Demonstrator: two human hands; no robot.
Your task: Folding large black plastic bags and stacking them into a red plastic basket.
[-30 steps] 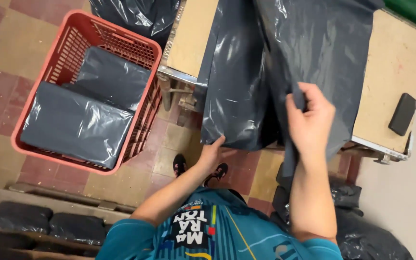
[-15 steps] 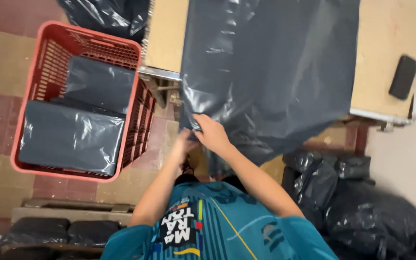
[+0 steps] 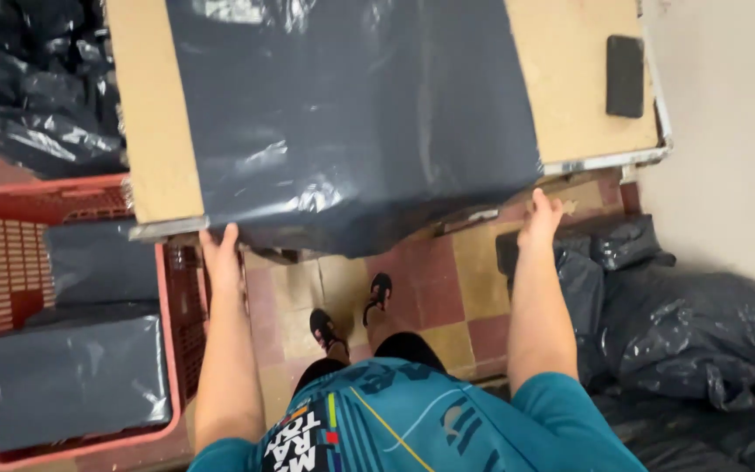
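A large dark grey plastic bag lies spread flat over the tan table, its near edge drooping over the table's front. My left hand holds the bag's near left corner at the table edge. My right hand grips the bag's near right corner. Both arms are stretched out wide apart, fingers curled on the plastic.
A red plastic crate with folded grey bags stands on the tiled floor at left. A black phone lies on the table's right side. Heaps of dark bags lie at right and upper left. A pale wall runs at right.
Both hands were close together at the bag's middle; they have slid apart to its two near corners, and the bag now lies spread flat over the table.
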